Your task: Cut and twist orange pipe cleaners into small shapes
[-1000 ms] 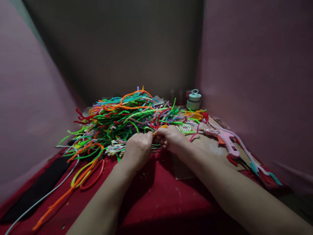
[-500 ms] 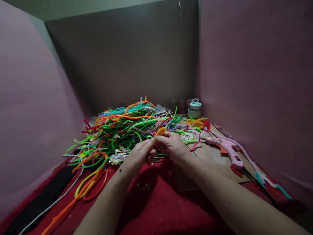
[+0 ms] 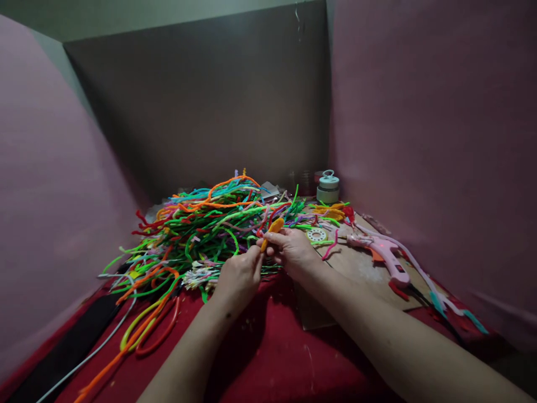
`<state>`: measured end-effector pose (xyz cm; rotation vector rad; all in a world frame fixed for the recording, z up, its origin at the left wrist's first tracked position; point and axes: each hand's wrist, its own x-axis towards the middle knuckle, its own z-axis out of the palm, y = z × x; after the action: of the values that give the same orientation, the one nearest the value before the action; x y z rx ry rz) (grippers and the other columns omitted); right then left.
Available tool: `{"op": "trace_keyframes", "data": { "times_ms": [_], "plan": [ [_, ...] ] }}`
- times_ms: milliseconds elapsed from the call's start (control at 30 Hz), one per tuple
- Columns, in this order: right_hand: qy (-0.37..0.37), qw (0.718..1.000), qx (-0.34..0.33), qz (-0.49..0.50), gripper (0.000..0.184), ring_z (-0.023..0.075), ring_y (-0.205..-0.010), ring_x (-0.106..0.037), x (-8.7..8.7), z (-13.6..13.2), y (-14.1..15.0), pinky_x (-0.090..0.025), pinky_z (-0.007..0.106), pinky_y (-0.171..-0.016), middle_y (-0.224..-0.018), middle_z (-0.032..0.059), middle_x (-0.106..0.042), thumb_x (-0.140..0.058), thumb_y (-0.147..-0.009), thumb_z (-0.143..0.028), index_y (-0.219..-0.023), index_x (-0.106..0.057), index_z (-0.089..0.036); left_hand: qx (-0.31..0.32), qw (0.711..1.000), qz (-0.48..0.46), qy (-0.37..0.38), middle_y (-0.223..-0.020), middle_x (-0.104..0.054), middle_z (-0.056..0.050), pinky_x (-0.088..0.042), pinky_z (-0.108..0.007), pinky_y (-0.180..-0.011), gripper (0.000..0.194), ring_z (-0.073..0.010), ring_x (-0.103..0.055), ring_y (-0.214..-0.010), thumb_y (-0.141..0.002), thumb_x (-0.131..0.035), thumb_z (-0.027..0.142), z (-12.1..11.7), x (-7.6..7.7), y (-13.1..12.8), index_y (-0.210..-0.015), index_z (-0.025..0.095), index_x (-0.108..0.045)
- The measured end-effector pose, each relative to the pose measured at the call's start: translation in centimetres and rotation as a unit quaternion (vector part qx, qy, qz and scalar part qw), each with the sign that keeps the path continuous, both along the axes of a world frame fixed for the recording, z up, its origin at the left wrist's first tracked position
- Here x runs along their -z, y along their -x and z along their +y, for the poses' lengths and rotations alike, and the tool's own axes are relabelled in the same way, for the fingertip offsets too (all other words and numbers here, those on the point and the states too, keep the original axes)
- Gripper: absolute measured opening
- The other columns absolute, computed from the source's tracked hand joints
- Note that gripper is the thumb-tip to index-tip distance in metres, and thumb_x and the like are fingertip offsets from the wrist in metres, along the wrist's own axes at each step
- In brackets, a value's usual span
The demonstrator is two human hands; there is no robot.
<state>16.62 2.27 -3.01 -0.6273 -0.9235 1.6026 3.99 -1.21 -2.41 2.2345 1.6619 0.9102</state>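
Observation:
Both hands meet in front of a big heap of coloured pipe cleaners [image 3: 210, 224]. Between them is a yellow-orange pipe cleaner piece [image 3: 274, 226], bent into a narrow petal-like loop that points up and to the right. My right hand [image 3: 296, 252] pinches its middle between thumb and fingers. At its lower end, the fingertips of my left hand [image 3: 241, 274] are closed on it. Part of the piece is hidden by the fingers. A bundle of white-tipped stems [image 3: 201, 274] lies just left of and behind my left hand.
On the right a pink glue gun [image 3: 384, 254] rests on a cardboard sheet [image 3: 356, 274], near a white holed disc [image 3: 316, 235]. A pale green lidded jar [image 3: 328, 187] stands behind. Orange and yellow pipe cleaners [image 3: 142, 324] and a white cable [image 3: 100, 341] trail over the red cloth [image 3: 268, 364].
My left hand has moved down and turned over, its fingers now at the lower end of the yellow-orange piece. More of the piece shows. The whole view has shifted slightly.

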Motion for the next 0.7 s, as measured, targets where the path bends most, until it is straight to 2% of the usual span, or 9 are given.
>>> {"op": "trace_keyframes", "data": {
  "times_ms": [67,167,233,333,400,433,500,567,700],
  "plan": [
    [0.0,1.0,-0.015,0.016,0.019,0.0036,-0.036,-0.041,-0.1,-0.1,0.0,-0.024,0.015,-0.03,-0.055,0.0021,-0.061,-0.066,-0.06,-0.025,-0.063,-0.055,-0.011,-0.007,0.999,0.031,0.014,-0.052,-0.049,0.001,-0.027,-0.023,-0.05,0.026,-0.0107,-0.042,-0.047,-0.08,-0.04,0.034,0.1,0.0,0.2,-0.068,0.019,-0.058],
    [0.001,1.0,-0.021,0.017,0.02,0.0037,-0.036,-0.043,-0.3,-0.2,-0.1,-0.028,0.015,-0.03,-0.06,0.0038,-0.064,-0.069,-0.06,-0.025,-0.066,-0.057,-0.01,0.01,0.989,0.023,0.146,-0.044,-0.048,0.002,-0.027,-0.022,-0.045,0.027,-0.0109,-0.042,-0.042,-0.075,-0.046,0.035,0.5,-0.6,1.4,-0.055,0.018,-0.055],
    [0.0,1.0,-0.027,0.002,0.021,0.0044,-0.036,-0.044,-0.4,-0.4,-0.1,-0.03,0.016,-0.03,-0.059,0.0034,-0.063,-0.069,-0.059,-0.025,-0.068,-0.059,-0.009,-0.002,0.982,-0.018,0.19,-0.043,-0.049,0.003,-0.027,-0.021,-0.043,0.021,-0.0108,-0.043,-0.041,-0.068,-0.054,0.033,0.8,-1.2,2.3,-0.055,0.018,-0.057],
    [-0.005,0.997,-0.066,-0.037,0.018,0.0054,-0.036,-0.046,-0.3,-0.8,0.0,-0.033,0.016,-0.032,-0.058,0.0027,-0.063,-0.069,-0.058,-0.023,-0.067,-0.061,-0.01,-0.015,0.969,-0.193,0.15,-0.055,-0.056,0.001,-0.031,-0.02,-0.045,0.023,-0.0095,-0.044,-0.046,-0.067,-0.057,0.036,0.9,-2.0,2.8,-0.076,0.016,-0.064],
    [-0.018,0.993,-0.096,-0.07,0.013,0.005,-0.035,-0.044,-0.1,-1.2,0.2,-0.032,0.016,-0.032,-0.052,0.0007,-0.06,-0.067,-0.059,-0.02,-0.064,-0.061,-0.01,0.029,0.939,-0.308,0.151,-0.067,-0.06,-0.001,-0.034,-0.02,-0.048,0.033,-0.0086,-0.046,-0.05,-0.067,-0.06,0.038,0.6,-2.4,2.5,-0.088,0.014,-0.064],
    [-0.026,0.99,-0.103,-0.088,0.011,0.005,-0.034,-0.043,0.1,-1.3,0.2,-0.031,0.016,-0.032,-0.049,-0.0004,-0.058,-0.066,-0.059,-0.019,-0.062,-0.061,-0.01,0.051,0.926,-0.338,0.161,-0.07,-0.06,-0.002,-0.035,-0.02,-0.049,0.034,-0.0085,-0.046,-0.052,-0.066,-0.062,0.038,0.3,-2.4,2.3,-0.089,0.013,-0.064],
    [-0.04,0.985,-0.104,-0.128,0.009,0.0049,-0.032,-0.04,0.3,-1.6,0.4,-0.028,0.017,-0.031,-0.043,-0.0016,-0.054,-0.063,-0.061,-0.019,-0.059,-0.06,-0.01,0.056,0.919,-0.352,0.167,-0.067,-0.059,-0.002,-0.035,-0.019,-0.049,0.03,-0.0082,-0.046,-0.052,-0.062,-0.067,0.035,-0.1,-2.5,1.7,-0.079,0.011,-0.065],
    [-0.047,0.978,-0.11,-0.169,0.013,0.0049,-0.031,-0.039,0.5,-1.8,0.5,-0.026,0.017,-0.03,-0.043,-0.0009,-0.054,-0.06,-0.064,-0.02,-0.055,-0.059,-0.011,0.022,0.926,-0.35,0.142,-0.059,-0.056,0.0,-0.033,-0.019,-0.047,0.024,-0.0069,-0.043,-0.05,-0.06,-0.069,0.032,-0.3,-2.4,1.2,-0.068,0.01,-0.064],
    [-0.041,0.961,-0.165,-0.22,0.016,0.0044,-0.03,-0.038,0.4,-2.1,0.8,-0.025,0.017,-0.027,-0.047,-0.0002,-0.058,-0.057,-0.066,-0.02,-0.053,-0.056,-0.012,-0.023,0.922,-0.376,0.091,-0.047,-0.045,0.006,-0.024,-0.018,-0.041,0.023,-0.0037,-0.031,-0.042,-0.061,-0.068,0.034,-0.2,-2.2,1.2,-0.062,0.012,-0.062]
  ]
}}
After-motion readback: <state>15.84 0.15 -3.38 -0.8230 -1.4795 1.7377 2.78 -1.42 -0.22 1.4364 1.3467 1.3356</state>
